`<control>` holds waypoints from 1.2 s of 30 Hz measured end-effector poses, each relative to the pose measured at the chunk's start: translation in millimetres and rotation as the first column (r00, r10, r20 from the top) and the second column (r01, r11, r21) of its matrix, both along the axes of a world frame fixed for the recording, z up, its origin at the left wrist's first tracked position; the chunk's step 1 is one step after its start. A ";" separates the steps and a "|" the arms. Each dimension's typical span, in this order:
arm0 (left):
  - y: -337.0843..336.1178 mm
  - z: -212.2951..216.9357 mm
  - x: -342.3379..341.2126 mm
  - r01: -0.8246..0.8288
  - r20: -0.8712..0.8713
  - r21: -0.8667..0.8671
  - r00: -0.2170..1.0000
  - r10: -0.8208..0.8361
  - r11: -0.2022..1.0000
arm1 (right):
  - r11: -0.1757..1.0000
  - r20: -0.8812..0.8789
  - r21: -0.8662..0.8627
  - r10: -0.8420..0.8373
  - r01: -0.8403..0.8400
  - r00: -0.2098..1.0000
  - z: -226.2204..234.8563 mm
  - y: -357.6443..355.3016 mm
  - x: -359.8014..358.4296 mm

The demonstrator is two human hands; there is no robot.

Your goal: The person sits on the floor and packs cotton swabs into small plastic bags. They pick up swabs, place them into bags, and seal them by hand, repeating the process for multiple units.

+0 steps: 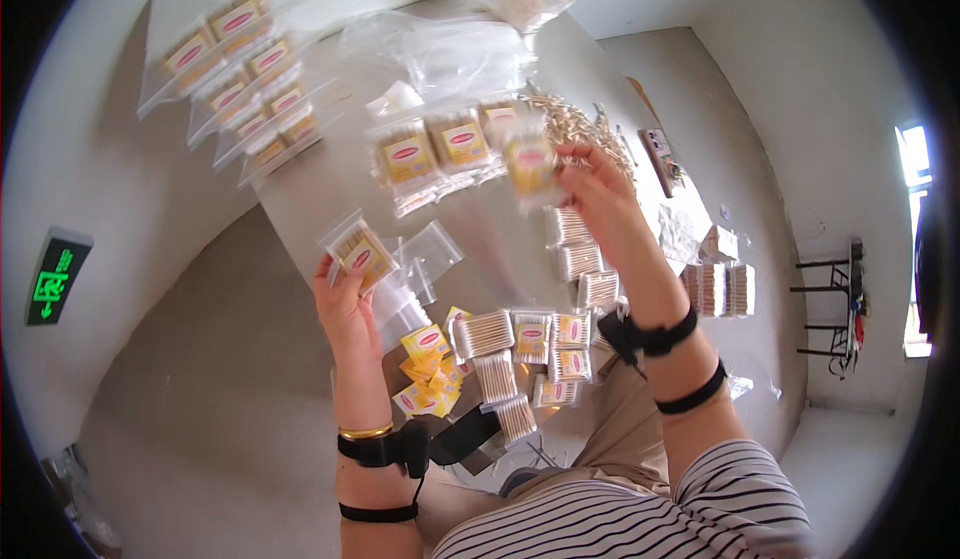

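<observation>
A grey surface (330,199) carries rows of filled clear packets (240,69) at its far left, a heap of loose wooden sticks (580,124) at the far right, bundles of sticks (485,334) near the person, and a small pile of yellow labels (428,359). The right hand (600,194) is raised over the surface, its fingers pinching a filled packet (530,164) with a yellow label. The left hand (345,304) grips another packet (360,249) at the surface's near left edge.
</observation>
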State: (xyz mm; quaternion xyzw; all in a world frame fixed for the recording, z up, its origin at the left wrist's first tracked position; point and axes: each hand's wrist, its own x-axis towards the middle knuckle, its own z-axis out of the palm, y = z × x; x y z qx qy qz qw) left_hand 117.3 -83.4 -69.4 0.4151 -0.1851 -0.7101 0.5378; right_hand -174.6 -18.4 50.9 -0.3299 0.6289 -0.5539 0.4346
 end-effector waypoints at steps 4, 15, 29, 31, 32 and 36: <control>-7.1 -9.4 9.7 0.035 0.257 -0.098 0.966 -0.009 0.995 | 0.989 0.154 0.099 0.094 -0.110 0.984 -35.3 16.5 85.0; -31.8 -29.1 -2.3 0.116 0.548 -0.341 0.831 0.097 0.933 | 0.995 0.279 0.082 -0.075 0.054 0.957 -120.3 -58.0 156.2; -37.0 -41.8 -14.6 0.319 0.718 -0.438 0.687 0.114 0.840 | 0.992 0.395 0.080 -0.125 0.102 0.910 -116.4 -63.1 172.5; -34.6 -37.2 -18.7 0.370 0.721 -0.414 0.692 0.051 0.832 | 0.991 0.399 0.070 -0.130 0.112 0.907 -120.2 -60.2 170.8; -33.3 -34.7 -20.8 0.396 0.721 -0.402 0.692 0.019 0.826 | 0.991 0.396 0.063 -0.132 0.116 0.909 -122.8 -59.2 168.8; -30.2 -27.7 -22.8 0.420 0.706 -0.407 0.708 -0.012 0.811 | 0.980 0.165 0.188 -0.099 0.067 0.981 -106.9 -42.0 164.6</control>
